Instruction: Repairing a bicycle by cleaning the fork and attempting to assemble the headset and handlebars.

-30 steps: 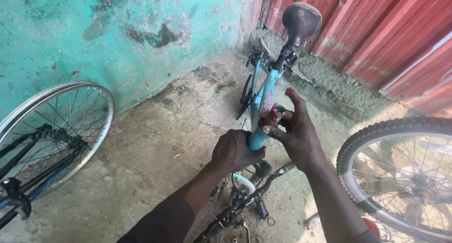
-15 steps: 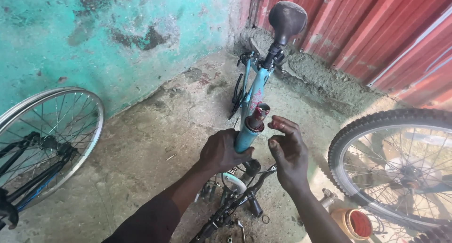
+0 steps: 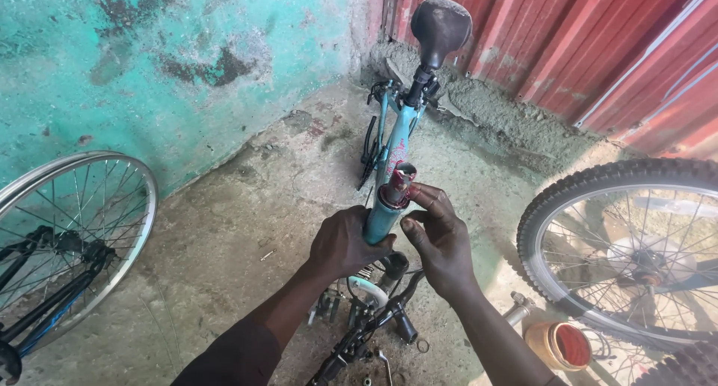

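The head tube stands nearly upright, top tilted right; left hand wraps it, right hand pinches its top ring.

Single head-worn view, steeply downward, close over both hands.

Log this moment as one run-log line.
left hand: grips head tube | right hand: fingers at red headset cup | bike frame: upright, saddle far end
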